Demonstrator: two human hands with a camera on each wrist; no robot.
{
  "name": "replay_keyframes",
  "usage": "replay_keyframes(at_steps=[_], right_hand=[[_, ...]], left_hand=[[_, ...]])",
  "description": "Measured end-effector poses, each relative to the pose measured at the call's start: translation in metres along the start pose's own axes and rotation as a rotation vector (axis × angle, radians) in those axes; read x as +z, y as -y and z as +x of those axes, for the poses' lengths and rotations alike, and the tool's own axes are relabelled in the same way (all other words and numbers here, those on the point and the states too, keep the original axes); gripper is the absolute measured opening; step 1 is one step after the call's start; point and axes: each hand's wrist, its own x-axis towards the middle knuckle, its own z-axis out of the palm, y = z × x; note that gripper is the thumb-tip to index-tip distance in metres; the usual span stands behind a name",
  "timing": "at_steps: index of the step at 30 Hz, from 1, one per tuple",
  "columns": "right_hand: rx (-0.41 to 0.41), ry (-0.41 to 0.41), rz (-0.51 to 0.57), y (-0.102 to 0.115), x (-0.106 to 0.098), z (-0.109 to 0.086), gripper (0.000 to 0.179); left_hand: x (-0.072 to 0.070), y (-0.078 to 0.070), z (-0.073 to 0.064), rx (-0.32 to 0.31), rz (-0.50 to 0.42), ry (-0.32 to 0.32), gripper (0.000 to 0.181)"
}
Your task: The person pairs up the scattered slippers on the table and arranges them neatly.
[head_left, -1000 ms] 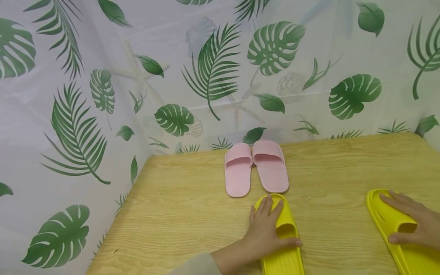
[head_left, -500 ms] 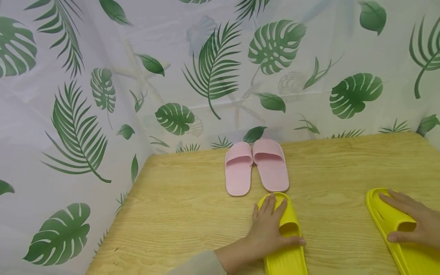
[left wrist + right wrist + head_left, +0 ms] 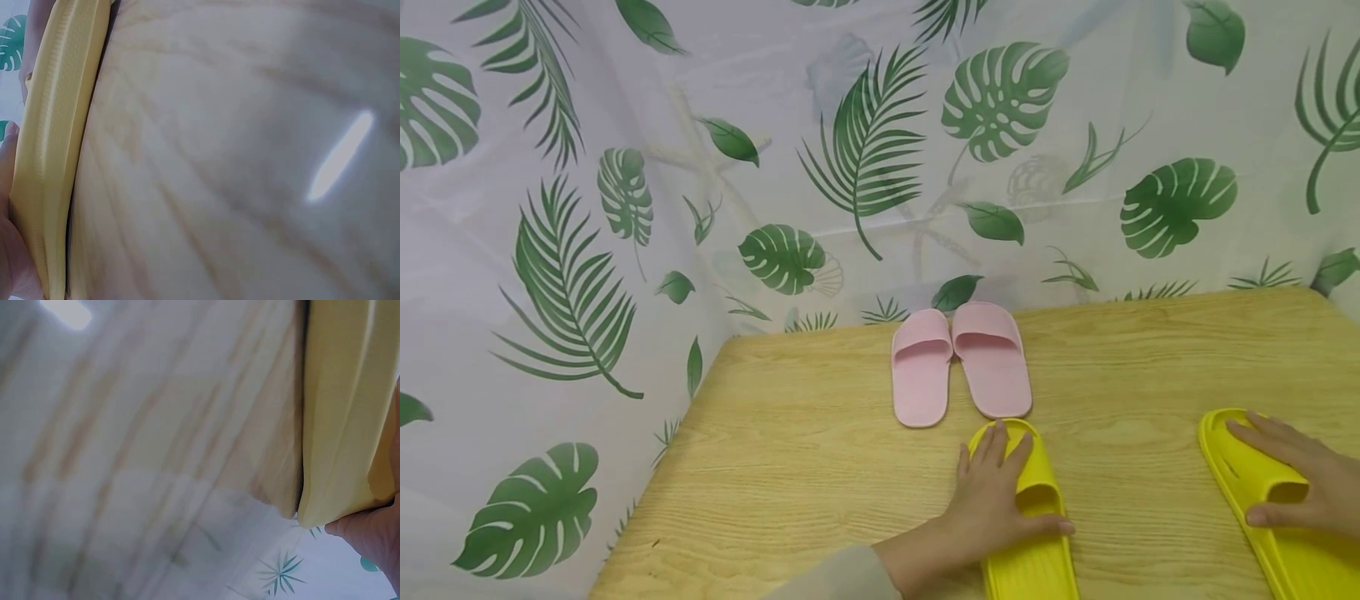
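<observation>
Two yellow slippers lie toe-away on the wood-grain surface in the head view. My left hand (image 3: 983,510) spans the left yellow slipper (image 3: 1033,575), fingers spread over its strap and thumb across its right edge. Over the strap of the right yellow slipper (image 3: 1247,467) is my right hand (image 3: 1311,479), its thumb hooked at the left edge near the foot opening. The left wrist view shows the side of a yellow slipper (image 3: 59,137) with part of the hand behind it. A yellow slipper (image 3: 344,412) and a thumb appear at the right of the right wrist view.
A pair of pink slippers (image 3: 921,392) stands side by side at the back, close beyond the left yellow slipper's toe. Leaf-printed sheeting (image 3: 880,183) rises behind and to the left of the wood-grain surface (image 3: 775,467).
My left hand and the left yellow slipper have shifted slightly to the right. The right hand and its slipper stay almost where they were; the pink pair has not moved.
</observation>
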Motion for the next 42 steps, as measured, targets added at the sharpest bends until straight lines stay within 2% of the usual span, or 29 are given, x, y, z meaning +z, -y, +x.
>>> replay_keyframes(at_steps=[11,19,25,42], right_hand=[[-0.032,-0.001,0.015,-0.003,0.001,0.002,0.109],[0.015,0.031,0.012,-0.001,-0.002,0.004,0.109],[0.060,0.061,0.008,0.002,-0.004,0.005,0.108],[0.034,0.049,0.012,0.000,-0.004,0.007,0.107]], left_hand=[[0.003,-0.001,0.002,-0.003,0.008,0.002,0.097],[0.008,-0.003,0.005,-0.002,0.038,-0.020,0.097],[0.005,-0.007,0.005,-0.004,0.044,-0.022,0.097],[0.007,-0.012,0.011,0.012,0.047,-0.006,0.097]])
